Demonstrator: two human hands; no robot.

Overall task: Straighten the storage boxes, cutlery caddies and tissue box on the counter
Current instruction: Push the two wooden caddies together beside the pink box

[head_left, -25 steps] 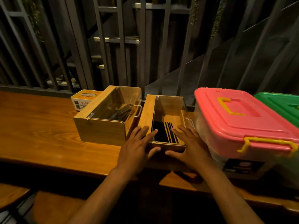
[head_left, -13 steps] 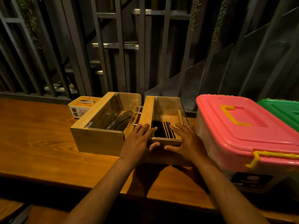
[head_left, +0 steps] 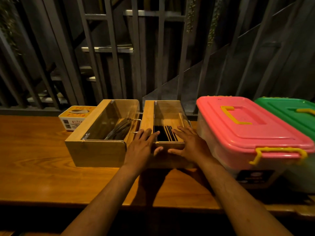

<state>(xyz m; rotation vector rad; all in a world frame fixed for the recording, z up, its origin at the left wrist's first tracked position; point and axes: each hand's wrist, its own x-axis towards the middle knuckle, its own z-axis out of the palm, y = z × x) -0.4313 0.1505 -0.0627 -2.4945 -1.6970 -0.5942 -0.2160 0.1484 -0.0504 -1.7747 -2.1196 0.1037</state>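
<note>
On the long wooden counter [head_left: 42, 159], five items are lined up along the far edge: a small white and yellow tissue box [head_left: 75, 117] at the left, a wooden cutlery caddy with a clear lid holding dark utensils [head_left: 102, 133], a second wooden caddy holding black chopsticks [head_left: 163, 123], a pink-lidded plastic storage box with yellow latches [head_left: 247, 126], and a green-lidded storage box [head_left: 293, 109] at the far right.

The chopstick caddy is framed at its near end by both hands. The left hand [head_left: 141, 147] is laid flat over the near left corner, fingers spread and thumb against the front face; the right hand [head_left: 190, 145] is placed likewise on the near right corner. Neither hand is curled shut; both are open palms pressed on the wood, so nothing is lifted or clasped.

The long axis of this caddy runs away from the person, nearly square to the counter edge, and it sits just beside the pink box. The utensil caddy, by contrast, is angled, its near end swung leftward while its far end almost meets the chopstick caddy. That skew is probably what must be corrected next, and the left hand is the nearer one for it. The tissue box is partly hidden behind the angled caddy.
</note>
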